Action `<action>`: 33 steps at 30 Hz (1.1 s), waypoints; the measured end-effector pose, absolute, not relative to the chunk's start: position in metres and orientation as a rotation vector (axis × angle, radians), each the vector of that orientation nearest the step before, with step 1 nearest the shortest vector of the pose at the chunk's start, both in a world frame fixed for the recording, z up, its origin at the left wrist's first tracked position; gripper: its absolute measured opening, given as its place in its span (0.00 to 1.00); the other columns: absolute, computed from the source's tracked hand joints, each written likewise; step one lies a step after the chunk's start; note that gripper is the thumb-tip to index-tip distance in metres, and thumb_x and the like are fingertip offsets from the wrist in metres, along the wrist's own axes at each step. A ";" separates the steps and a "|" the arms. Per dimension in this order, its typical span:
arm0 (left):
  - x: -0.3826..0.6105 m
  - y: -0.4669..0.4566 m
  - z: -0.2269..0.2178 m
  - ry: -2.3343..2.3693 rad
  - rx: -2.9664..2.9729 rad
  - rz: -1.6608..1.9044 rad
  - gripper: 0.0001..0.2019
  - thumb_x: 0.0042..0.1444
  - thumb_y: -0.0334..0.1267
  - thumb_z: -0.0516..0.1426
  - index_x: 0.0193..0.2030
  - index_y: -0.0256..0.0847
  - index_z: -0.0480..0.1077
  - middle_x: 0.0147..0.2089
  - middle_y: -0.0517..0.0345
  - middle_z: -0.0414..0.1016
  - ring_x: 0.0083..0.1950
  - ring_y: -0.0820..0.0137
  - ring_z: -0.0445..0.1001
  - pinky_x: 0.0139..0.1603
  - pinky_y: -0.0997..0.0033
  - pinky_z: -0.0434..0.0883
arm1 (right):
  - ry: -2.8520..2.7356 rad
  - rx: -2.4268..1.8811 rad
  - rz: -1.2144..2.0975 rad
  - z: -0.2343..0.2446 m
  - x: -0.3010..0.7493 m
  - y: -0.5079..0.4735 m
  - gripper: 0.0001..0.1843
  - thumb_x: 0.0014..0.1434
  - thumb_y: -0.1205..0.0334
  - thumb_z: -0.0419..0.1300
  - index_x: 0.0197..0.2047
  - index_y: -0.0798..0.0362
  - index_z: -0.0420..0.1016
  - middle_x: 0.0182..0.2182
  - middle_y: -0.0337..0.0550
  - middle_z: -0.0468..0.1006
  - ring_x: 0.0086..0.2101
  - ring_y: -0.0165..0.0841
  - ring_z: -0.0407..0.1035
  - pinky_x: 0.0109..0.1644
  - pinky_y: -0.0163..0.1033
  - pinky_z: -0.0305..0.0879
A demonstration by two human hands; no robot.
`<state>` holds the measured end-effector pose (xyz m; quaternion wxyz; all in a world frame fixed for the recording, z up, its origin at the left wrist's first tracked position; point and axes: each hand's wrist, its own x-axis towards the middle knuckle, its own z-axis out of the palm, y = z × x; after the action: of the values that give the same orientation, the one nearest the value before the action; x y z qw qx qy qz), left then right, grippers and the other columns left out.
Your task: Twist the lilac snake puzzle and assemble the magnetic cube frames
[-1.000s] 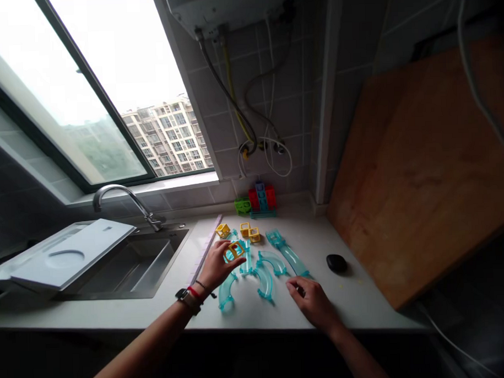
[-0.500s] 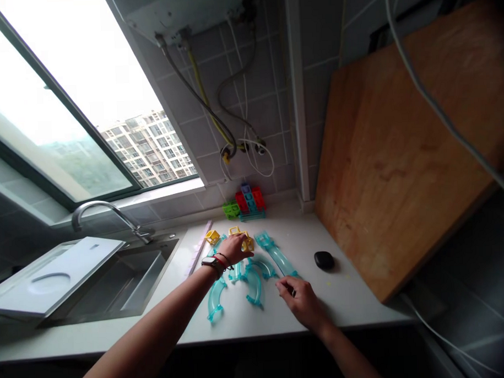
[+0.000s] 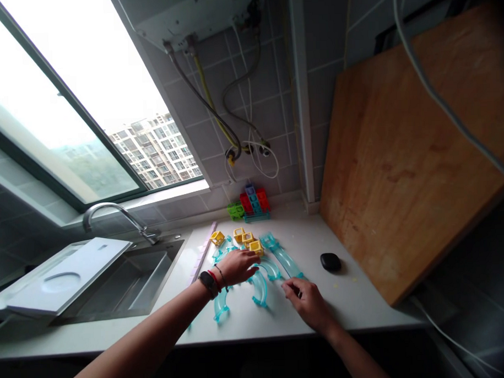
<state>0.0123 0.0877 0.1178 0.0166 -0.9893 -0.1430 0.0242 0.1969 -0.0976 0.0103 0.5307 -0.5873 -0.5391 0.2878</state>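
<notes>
Four yellow cubes are ranged just beyond the left hand, fingers stretched to the nearest cube, grip unclear; the right hand is laid apart, loosely curled, empty.

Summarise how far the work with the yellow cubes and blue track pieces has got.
Done: four yellow cubes sit grouped behind the curved tracks. In hand: the left hand reaches across them, fingertips at the nearest cube; the right hand rests by the straight track, at its near end. Left: the curved tracks lie loose, seemingly unjoined.

Counter free right of tracks; black case, board block.
</notes>
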 end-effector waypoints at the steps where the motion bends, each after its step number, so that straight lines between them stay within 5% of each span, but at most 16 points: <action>1: 0.009 0.080 0.117 -0.373 -3.077 0.101 0.09 0.68 0.40 0.55 0.46 0.43 0.76 0.42 0.53 0.80 0.42 0.63 0.78 0.44 0.66 0.72 | -1.285 -1.405 0.687 0.009 0.196 -0.097 0.19 0.69 0.49 0.56 0.35 0.51 0.80 0.29 0.42 0.81 0.31 0.37 0.73 0.38 0.40 0.66; 13: -0.001 0.022 0.125 -0.144 -3.066 -0.072 0.07 0.67 0.42 0.58 0.43 0.42 0.75 0.40 0.53 0.79 0.37 0.65 0.77 0.35 0.66 0.69 | -1.248 -1.378 0.691 0.015 0.179 -0.105 0.24 0.69 0.41 0.56 0.36 0.51 0.81 0.29 0.46 0.81 0.30 0.39 0.74 0.36 0.42 0.68; 17: 0.016 0.027 0.141 -0.331 -3.092 -0.262 0.09 0.68 0.41 0.56 0.43 0.41 0.76 0.38 0.53 0.80 0.37 0.65 0.79 0.34 0.67 0.69 | -1.196 -1.199 1.021 0.033 0.127 -0.118 0.22 0.67 0.42 0.60 0.37 0.52 0.81 0.33 0.47 0.83 0.34 0.39 0.75 0.38 0.41 0.68; 22: 0.043 0.007 0.157 -0.379 -3.178 -0.469 0.10 0.69 0.42 0.55 0.44 0.43 0.77 0.39 0.54 0.81 0.39 0.66 0.80 0.36 0.70 0.69 | -0.943 -0.687 1.458 0.058 0.057 -0.123 0.28 0.57 0.42 0.71 0.55 0.49 0.80 0.48 0.48 0.83 0.45 0.41 0.75 0.44 0.43 0.70; 29: 0.054 -0.023 0.164 -0.469 -3.328 -0.789 0.10 0.68 0.43 0.57 0.43 0.45 0.79 0.41 0.56 0.83 0.38 0.68 0.81 0.39 0.71 0.72 | -0.472 -0.294 1.587 0.079 0.026 -0.131 0.33 0.52 0.50 0.77 0.58 0.51 0.79 0.53 0.51 0.83 0.55 0.48 0.74 0.62 0.53 0.67; 33: 0.054 -0.031 0.157 -0.657 -3.383 -1.074 0.09 0.68 0.43 0.58 0.42 0.44 0.79 0.38 0.58 0.83 0.37 0.71 0.80 0.41 0.73 0.73 | -0.247 -0.314 1.592 0.071 0.019 -0.143 0.34 0.51 0.44 0.77 0.57 0.51 0.81 0.55 0.49 0.83 0.57 0.45 0.74 0.65 0.49 0.65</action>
<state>0.0538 -0.0307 0.1568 -0.2320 -0.9116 -0.1770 -0.2894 0.0193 -0.1426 0.0710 0.6815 -0.1400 -0.1101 0.7098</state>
